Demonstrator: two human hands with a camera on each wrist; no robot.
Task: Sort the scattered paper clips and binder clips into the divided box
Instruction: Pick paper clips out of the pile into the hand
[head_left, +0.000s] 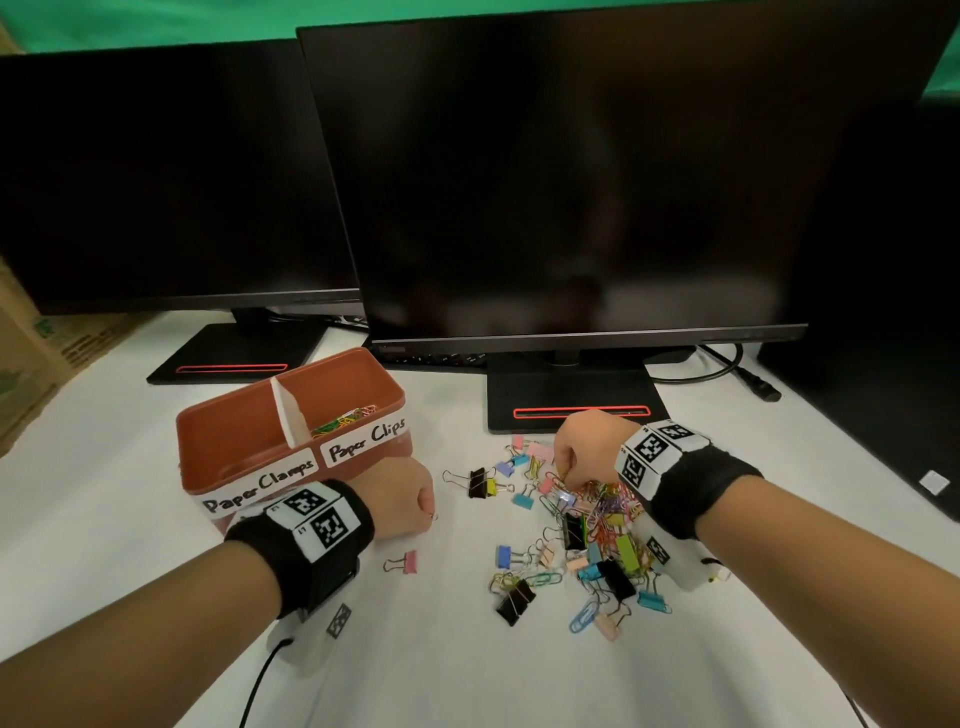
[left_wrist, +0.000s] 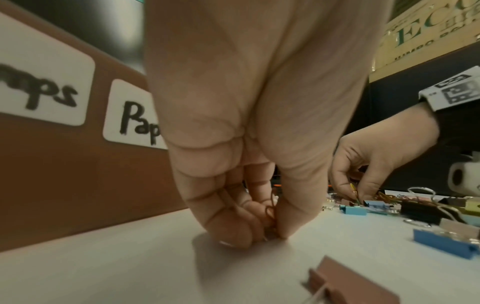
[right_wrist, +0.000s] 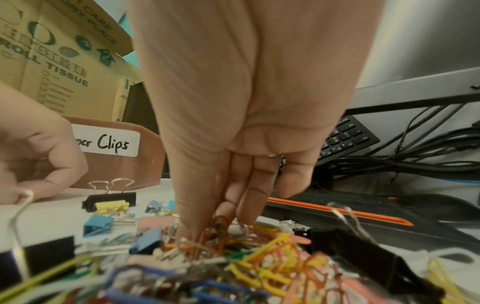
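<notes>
A brown divided box carries the labels "Paper Clamps" on its left part and "Paper Clips" on its right. Several coloured paper clips lie in the right part. My left hand is low on the table just in front of the box, its curled fingers and thumb pinching a small wire clip. My right hand reaches into the mixed pile of paper clips and binder clips, its fingertips pinching a paper clip off the heap.
A lone pink binder clip lies near my left wrist. Black and yellow binder clips sit between my hands. Two monitors on stands rise behind, with a keyboard and cables. A cardboard box stands far left.
</notes>
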